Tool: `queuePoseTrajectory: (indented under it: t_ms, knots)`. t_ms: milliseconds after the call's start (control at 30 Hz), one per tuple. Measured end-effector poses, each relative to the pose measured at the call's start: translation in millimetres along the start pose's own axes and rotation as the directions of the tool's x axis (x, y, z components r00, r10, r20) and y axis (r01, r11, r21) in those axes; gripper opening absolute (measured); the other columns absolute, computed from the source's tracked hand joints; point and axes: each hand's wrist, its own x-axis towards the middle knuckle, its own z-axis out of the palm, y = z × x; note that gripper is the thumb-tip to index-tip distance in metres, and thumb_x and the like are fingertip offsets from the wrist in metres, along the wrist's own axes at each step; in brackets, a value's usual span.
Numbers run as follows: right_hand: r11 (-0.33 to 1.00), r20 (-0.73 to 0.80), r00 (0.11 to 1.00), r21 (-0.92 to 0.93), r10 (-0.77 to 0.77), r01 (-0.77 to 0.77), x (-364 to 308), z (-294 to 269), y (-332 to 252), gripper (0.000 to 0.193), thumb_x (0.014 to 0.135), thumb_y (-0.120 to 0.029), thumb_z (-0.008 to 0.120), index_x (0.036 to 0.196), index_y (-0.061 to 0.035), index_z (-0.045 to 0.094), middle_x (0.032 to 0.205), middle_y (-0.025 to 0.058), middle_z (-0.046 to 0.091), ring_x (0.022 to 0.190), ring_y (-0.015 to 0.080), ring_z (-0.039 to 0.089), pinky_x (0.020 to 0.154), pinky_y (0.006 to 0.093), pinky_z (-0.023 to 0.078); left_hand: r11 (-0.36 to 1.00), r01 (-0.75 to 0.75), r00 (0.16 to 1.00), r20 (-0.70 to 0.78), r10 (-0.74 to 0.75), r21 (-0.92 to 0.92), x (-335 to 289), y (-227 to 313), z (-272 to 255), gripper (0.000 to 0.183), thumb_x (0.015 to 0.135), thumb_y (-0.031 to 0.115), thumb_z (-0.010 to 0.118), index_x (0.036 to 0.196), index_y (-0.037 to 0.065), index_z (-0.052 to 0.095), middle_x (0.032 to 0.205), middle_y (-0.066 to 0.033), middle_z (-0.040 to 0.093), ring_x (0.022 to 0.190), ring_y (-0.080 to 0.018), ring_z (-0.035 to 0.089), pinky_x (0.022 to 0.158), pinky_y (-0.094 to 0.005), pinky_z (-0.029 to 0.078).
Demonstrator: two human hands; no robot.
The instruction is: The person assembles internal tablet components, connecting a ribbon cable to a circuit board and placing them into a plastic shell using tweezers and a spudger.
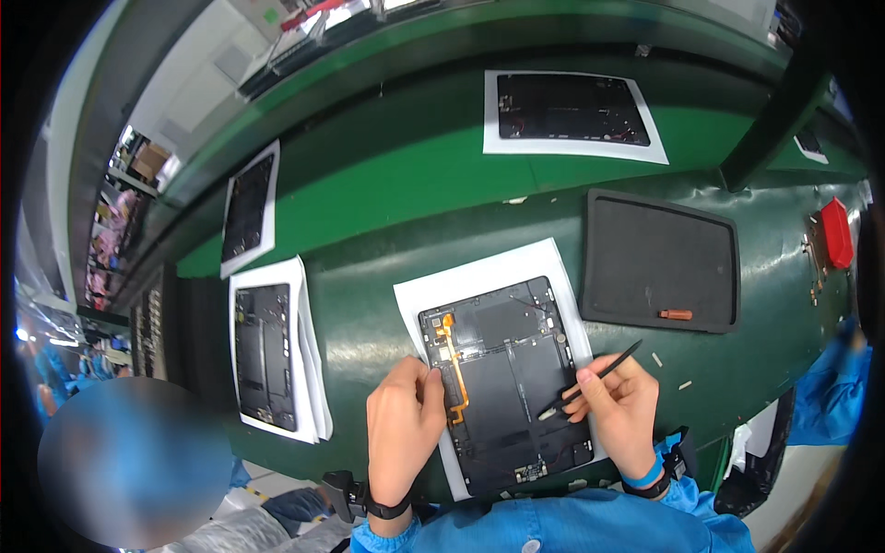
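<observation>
An opened tablet [502,369] lies face down on white paper [479,273] in front of me, its dark inside showing. An orange flex cable [457,373] runs down its left side. My left hand [403,419] is closed at the tablet's left edge, thumb and forefinger pressed against it beside the cable; the fingertips are partly hidden. Between the thumb and fingers of my right hand [622,405] is a slim black pen-like stick [604,372], slanting across the tablet's right edge. Its pale lower tip is over the tablet's lower middle.
A black tray [659,258] holding a small orange-brown piece [676,314] lies to the right. Farther right is a red bin [836,232] beside small parts. Other opened tablets on paper lie left [263,355], far left [247,207] and far back [573,109]. People in blue sit on both sides.
</observation>
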Motion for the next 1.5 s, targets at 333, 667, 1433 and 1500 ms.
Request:
queuePoseTrajectory:
  t_ms: [333, 667, 1433, 1500]
  knots:
    - [0.977, 0.124, 0.992, 0.213, -0.012, -0.015, -3.3, -23.7, -8.9, 0.013, 0.102, -0.005, 0.065, 0.104, 0.0067, 0.061, 0.081, 0.0197, 0.073, 0.064, 0.0192, 0.072, 0.054, 0.0285, 0.057, 0.806, -0.257, 0.960, -0.235, 0.150, -0.534, 152.5, -23.4, -27.6, 0.049, 0.089, -0.015, 0.052, 0.132, 0.005, 0.043, 0.105, -0.0103, 0.069, 0.078, -0.0090, 0.062, 0.066, -0.0236, 0.050]
    - [0.965, -0.276, 0.938, 0.099, -0.208, 0.243, -49.5, -123.5, -22.2, 0.014, 0.101, -0.007, 0.065, 0.105, 0.0053, 0.061, 0.078, 0.0185, 0.072, 0.061, 0.0196, 0.071, 0.051, 0.0296, 0.058, 0.929, -0.168, 0.895, -0.447, 0.003, -0.331, 433.1, -205.7, -77.7, 0.041, 0.085, 0.006, 0.061, 0.124, -0.007, 0.060, 0.114, -0.0195, 0.066, 0.102, -0.0271, 0.063, 0.087, -0.0408, 0.049]
    - [0.369, -0.327, 0.602, -0.928, -0.729, -0.058, 48.2, -447.6, -75.1, 0.012, 0.082, -0.009, 0.076, 0.091, -0.0011, 0.078, 0.092, 0.0224, 0.072, 0.087, 0.0369, 0.071, 0.080, 0.0434, 0.055, 0.947, -0.192, 0.956, 0.265, 0.122, 0.259, 396.9, 29.2, 72.1, 0.040, 0.090, 0.023, 0.063, 0.094, -0.016, 0.058, 0.081, -0.0306, 0.065, 0.064, -0.0361, 0.068, 0.054, -0.0466, 0.054]
    - [0.227, -0.218, 0.543, -0.973, -0.811, -0.052, 52.1, -444.2, -68.4, 0.009, 0.084, -0.008, 0.073, 0.090, -0.0004, 0.075, 0.097, 0.0229, 0.070, 0.089, 0.0394, 0.069, 0.079, 0.0439, 0.054, 0.829, -0.435, 0.882, -0.016, 0.470, 0.351, 393.1, -1.9, 62.9, 0.046, 0.086, 0.032, 0.062, 0.084, -0.013, 0.067, 0.074, -0.0313, 0.068, 0.073, -0.0411, 0.072, 0.071, -0.0499, 0.057]
